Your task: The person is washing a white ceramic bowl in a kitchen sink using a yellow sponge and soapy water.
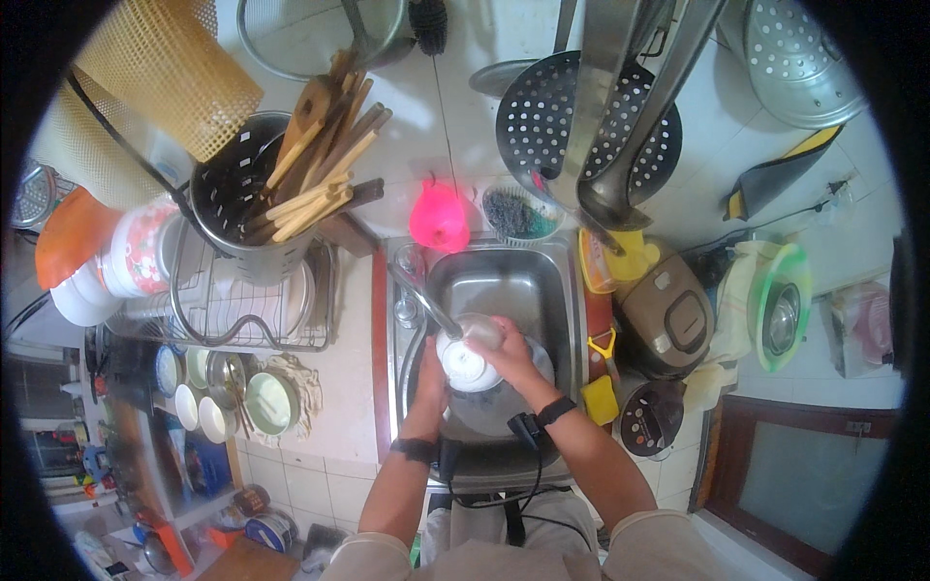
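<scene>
Over the stainless steel sink (538, 287), both my hands hold a white bowl with its foot ring turned up towards me (471, 378). My left hand (431, 379) grips its left side. From the right, my right hand (512, 356) reaches over the bowl, with the fingers near its far edge. The curved metal faucet (434, 311) ends right above the bowl, and a translucent patch there may be running water. Part of another pale dish (541, 363) shows in the basin behind my right wrist. What lies directly beneath the bowl is hidden.
A pink scoop (439, 221) and a basket of scouring pads (519, 214) stand behind the sink. Several bowls (270, 404) sit on the left counter near a wire dish rack (240, 312). A yellow peeler (603, 345), yellow sponge (600, 399) and brown rice cooker (665, 312) are at right.
</scene>
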The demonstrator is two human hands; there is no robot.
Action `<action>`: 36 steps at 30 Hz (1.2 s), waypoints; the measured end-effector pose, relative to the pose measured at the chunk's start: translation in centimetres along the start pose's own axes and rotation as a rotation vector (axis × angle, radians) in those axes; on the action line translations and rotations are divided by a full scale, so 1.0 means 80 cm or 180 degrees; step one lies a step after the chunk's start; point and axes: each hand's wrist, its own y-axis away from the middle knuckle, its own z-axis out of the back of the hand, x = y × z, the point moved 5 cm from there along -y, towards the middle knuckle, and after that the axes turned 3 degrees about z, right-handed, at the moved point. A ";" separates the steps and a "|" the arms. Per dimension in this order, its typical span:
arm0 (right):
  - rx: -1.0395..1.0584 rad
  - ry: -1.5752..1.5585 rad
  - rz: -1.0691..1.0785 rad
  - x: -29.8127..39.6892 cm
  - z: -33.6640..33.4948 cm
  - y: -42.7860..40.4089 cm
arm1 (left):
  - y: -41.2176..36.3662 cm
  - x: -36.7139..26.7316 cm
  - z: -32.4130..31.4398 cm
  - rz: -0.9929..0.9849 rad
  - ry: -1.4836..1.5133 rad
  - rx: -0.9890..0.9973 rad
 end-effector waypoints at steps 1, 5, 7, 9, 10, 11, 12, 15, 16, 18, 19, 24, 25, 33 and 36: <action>-0.0235 0.0065 -0.0146 0.012 0.011 0.006 | 0.015 -0.010 -0.021 0.0080 0.0165 0.0413; 0.0323 0.0880 -0.0017 0.044 0.016 0.024 | 0.058 -0.034 -0.053 0.0757 0.0241 0.0892; 0.0459 0.2187 0.2058 0.087 -0.002 0.037 | 0.053 -0.031 -0.047 0.0766 0.0614 0.0999; 0.0752 0.2238 0.2028 0.088 -0.006 0.041 | 0.051 -0.022 -0.036 0.0707 0.0527 0.0957; 0.0943 0.2099 0.2093 0.089 -0.006 0.041 | 0.045 -0.013 -0.030 0.0761 0.0746 0.0942; 0.1137 0.1956 0.2155 0.089 -0.006 0.040 | 0.042 -0.006 -0.023 0.0756 0.0765 0.0935; 0.1152 0.1966 0.2151 0.091 -0.002 0.036 | 0.042 -0.005 -0.019 0.0684 0.0766 0.0806; 0.1052 0.1628 0.1514 0.096 0.012 -0.003 | 0.033 -0.012 -0.006 0.0170 0.0419 0.0685; 0.1090 0.1622 0.1504 0.103 0.010 -0.016 | 0.032 -0.018 0.002 -0.0263 0.0048 0.0680; 0.0689 0.2267 0.2028 0.128 0.013 -0.048 | 0.039 -0.029 0.007 -0.0848 -0.0461 0.0576; 0.0709 0.2271 0.2018 0.133 0.013 -0.065 | 0.044 -0.036 0.003 -0.0837 -0.0447 0.0564; 0.1805 0.3117 0.1424 0.130 -0.040 -0.131 | 0.058 -0.056 -0.001 -0.1600 -0.0988 0.0451; 0.1823 0.3122 0.1419 0.122 -0.047 -0.142 | 0.059 -0.058 -0.002 -0.1592 -0.0975 0.0441; 0.1267 0.3261 0.3557 0.094 -0.122 -0.187 | 0.078 -0.072 0.008 -0.1642 -0.1112 0.0340; 0.1106 0.3297 0.4195 0.072 -0.129 -0.193 | 0.075 -0.063 0.020 -0.1508 -0.0686 0.0363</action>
